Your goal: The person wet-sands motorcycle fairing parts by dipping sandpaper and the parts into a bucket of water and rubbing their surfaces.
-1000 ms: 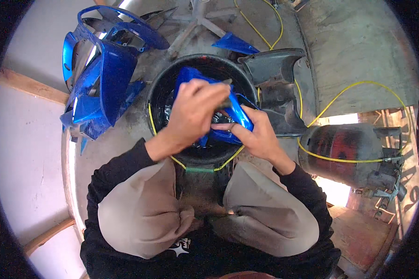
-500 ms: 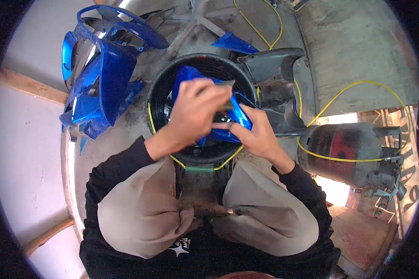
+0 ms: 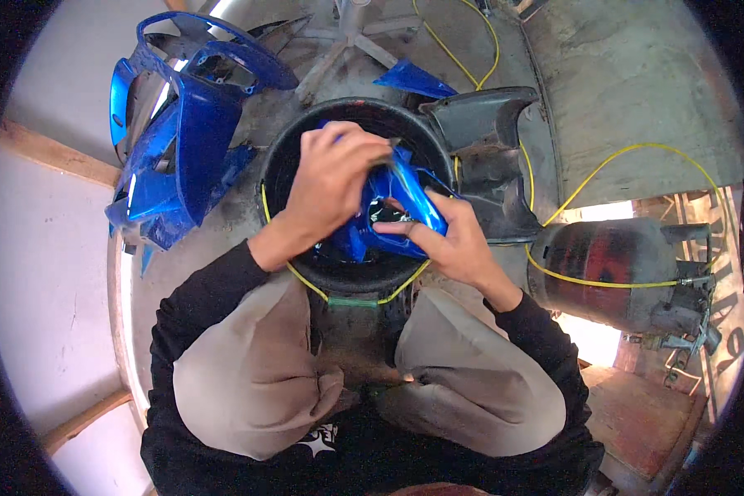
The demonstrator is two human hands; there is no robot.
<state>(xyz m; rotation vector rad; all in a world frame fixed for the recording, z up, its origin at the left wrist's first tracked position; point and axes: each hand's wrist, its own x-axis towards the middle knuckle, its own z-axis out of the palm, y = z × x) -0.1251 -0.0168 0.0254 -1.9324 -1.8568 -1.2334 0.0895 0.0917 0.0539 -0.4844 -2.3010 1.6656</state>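
Observation:
A glossy blue plastic fairing panel (image 3: 416, 197) with an opening in it is held over a round black tub (image 3: 279, 157). My right hand (image 3: 465, 244) grips its right side, the thumb lying along the lower edge. My left hand (image 3: 324, 183) is on the upper left part of the panel, fingers bent together over it. A thin grey-green sheet (image 3: 382, 157) shows only as a sliver at those fingertips; its kind is unclear. The palm hides the panel's left part.
Large blue scooter body panels (image 3: 202, 140) stand at the left by the wall. A loose blue piece (image 3: 413, 78) lies beyond the tub. Dark grey plastic parts (image 3: 488, 124) sit to its right, near a tank (image 3: 603, 256) with a yellow hose (image 3: 603, 165).
My left hand has shifted slightly left and up along the panel, uncovering more of its opening and blue surface. My right hand keeps its grip in nearly the same place.

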